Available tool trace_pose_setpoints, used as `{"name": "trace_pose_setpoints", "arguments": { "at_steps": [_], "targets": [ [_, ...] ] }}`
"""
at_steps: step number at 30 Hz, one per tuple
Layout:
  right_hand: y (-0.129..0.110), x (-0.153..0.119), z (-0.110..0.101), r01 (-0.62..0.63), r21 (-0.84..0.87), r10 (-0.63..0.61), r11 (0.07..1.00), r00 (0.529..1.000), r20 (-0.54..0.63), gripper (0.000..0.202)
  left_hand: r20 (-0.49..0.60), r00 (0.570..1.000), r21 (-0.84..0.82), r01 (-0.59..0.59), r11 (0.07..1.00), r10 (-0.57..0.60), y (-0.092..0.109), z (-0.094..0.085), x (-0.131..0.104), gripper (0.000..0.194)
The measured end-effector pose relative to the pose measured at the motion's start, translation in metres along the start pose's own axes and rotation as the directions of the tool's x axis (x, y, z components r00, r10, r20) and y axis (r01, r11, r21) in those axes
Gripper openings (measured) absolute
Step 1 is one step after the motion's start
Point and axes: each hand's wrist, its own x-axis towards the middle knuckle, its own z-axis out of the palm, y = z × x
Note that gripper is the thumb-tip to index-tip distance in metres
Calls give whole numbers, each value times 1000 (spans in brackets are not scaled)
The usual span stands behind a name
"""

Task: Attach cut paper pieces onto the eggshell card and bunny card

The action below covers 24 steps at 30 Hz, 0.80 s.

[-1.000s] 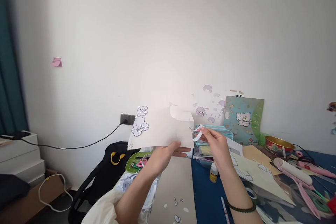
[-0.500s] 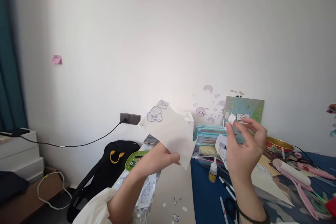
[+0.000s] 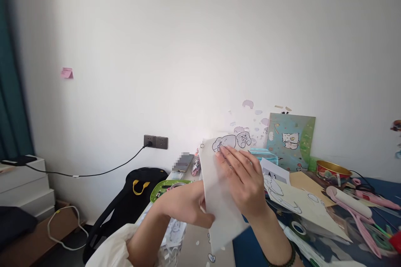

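Though gripped at one edge, pressed across the face

While clamping the sheet (image 3: 221, 221) by its left edge with the left hand (image 3: 184, 206), seemingly raised above the worktop (image 3: 247, 250), laying the right hand (image 3: 241, 179) flat against its front, with fingers straight and close together. Covering part of the larger drawing (image 3: 227, 139) thus; leaving the smaller drawing (image 3: 243, 139) bare alongside. Probably pressing or smoothing the larger one down. Calls next for a firm left grip, even pressure and care against creasing.

Cannot read the note (image 3: 67, 73) at far left. Cannot see all of the tray (image 3: 156, 192), overlapped by the left hand, nor of the phone (image 3: 184, 164), partly pixelated. Cannot tell whether anything lies under the right palm.
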Motion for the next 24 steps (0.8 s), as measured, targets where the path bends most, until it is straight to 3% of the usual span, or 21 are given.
{"name": "trace_pose_setpoints", "arguments": {
  "at_steps": [3, 6, 10, 13, 19, 24],
  "targets": [
    [-4, 0, 0, 25, 36, -24, 999, 1000, -19, 33, -219, 976, -180, -53, 982, 12, 10, 2, 3, 36],
    [-7, -2, 4, 28, 46, -27, 999, 999, -27, 33, -351, 928, -429, -45, 902, -121, 19, 5, 7, 40],
    [-9, -5, 6, 14, 23, -13, 1000, 998, -53, 41, -515, 830, -484, -75, 872, -214, 19, 7, 10, 39],
    [-10, -3, 4, 8, 16, -7, 1000, 999, -54, 37, -544, 812, -500, -111, 859, -212, 17, 11, 13, 38],
    [-15, 2, 2, 7, -23, -9, 1000, 998, -62, 27, -511, 822, -613, -141, 777, -253, 15, 28, 21, 41],
    [-17, 5, 1, 2, -41, -5, 999, 997, -74, 26, -537, 796, -633, -161, 757, -280, 11, 35, 20, 43]
  ]
}}
